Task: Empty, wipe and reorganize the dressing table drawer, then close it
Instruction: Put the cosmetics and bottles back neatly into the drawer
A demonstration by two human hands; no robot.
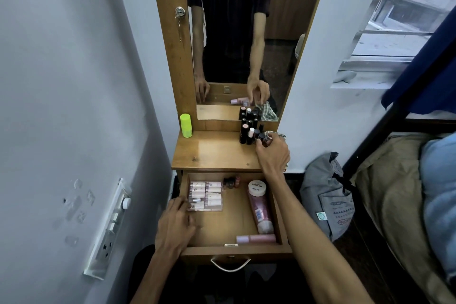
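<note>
**Sorting a drawer, one small bottle at a time**

Reaching across the dressing table (214, 149), you work with the drawer (237, 250) pulled fully open below its top. By the look of things the task is in its reorganizing stage: the drawer floor shows bare wood between tidy groups, though whether it has been wiped cannot be told.

Inside the drawer, a clear case of pink tubes (206, 196) lies at the left, a tall pink tube (260, 207) with a white cap lies along the right wall, a pale pink bottle (255, 238) rests against the front wall, and a few dark small bottles (231, 181) sit at the back. On the tabletop stand a lime-green bottle (185, 125) at the left and a cluster of dark nail-polish bottles (250, 133) at the right, beside a checked cloth (277, 134).

Those little bottles are probably glass: light, stiff, smooth, breakable and quick to topple their neighbours. Take one by its cap or shoulders and lift straight up.

Your right hand (272, 153) stretches forward, fingers curled round one dark bottle at the cluster's near edge. Your left hand (176, 222) rests on the drawer's left wall, fingers loosely bent toward the clear case, touching its near corner and gripping nothing.
</note>
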